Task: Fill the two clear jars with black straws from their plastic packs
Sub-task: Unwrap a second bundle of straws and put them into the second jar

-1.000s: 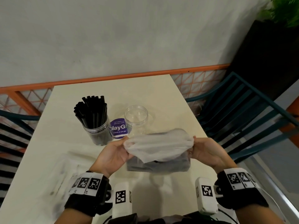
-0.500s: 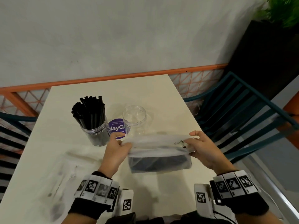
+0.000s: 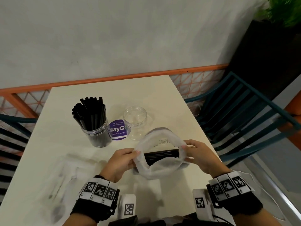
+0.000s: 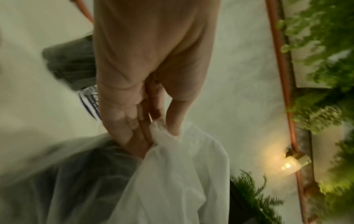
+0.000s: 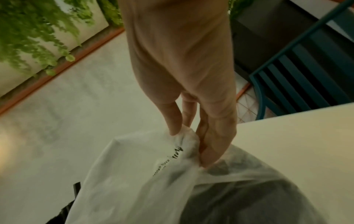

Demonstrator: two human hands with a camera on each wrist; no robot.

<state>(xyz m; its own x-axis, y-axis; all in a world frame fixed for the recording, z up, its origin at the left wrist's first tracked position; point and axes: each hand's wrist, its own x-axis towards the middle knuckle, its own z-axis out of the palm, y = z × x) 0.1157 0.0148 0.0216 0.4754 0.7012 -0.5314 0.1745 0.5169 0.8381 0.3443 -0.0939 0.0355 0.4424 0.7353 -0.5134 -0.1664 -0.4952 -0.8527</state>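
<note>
Straws (image 3: 160, 155) lie crosswise inside the pack (image 3: 158, 167), between my left hand (image 3: 121, 162) and right hand (image 3: 197, 156), each pinching the mouth's rim.

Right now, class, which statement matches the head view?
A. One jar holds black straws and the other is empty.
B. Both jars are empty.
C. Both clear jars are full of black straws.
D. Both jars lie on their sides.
A: the left jar stands packed with black straws, while the other jar beside it stands upright and empty; both hands hold the plastic pack open.
</note>
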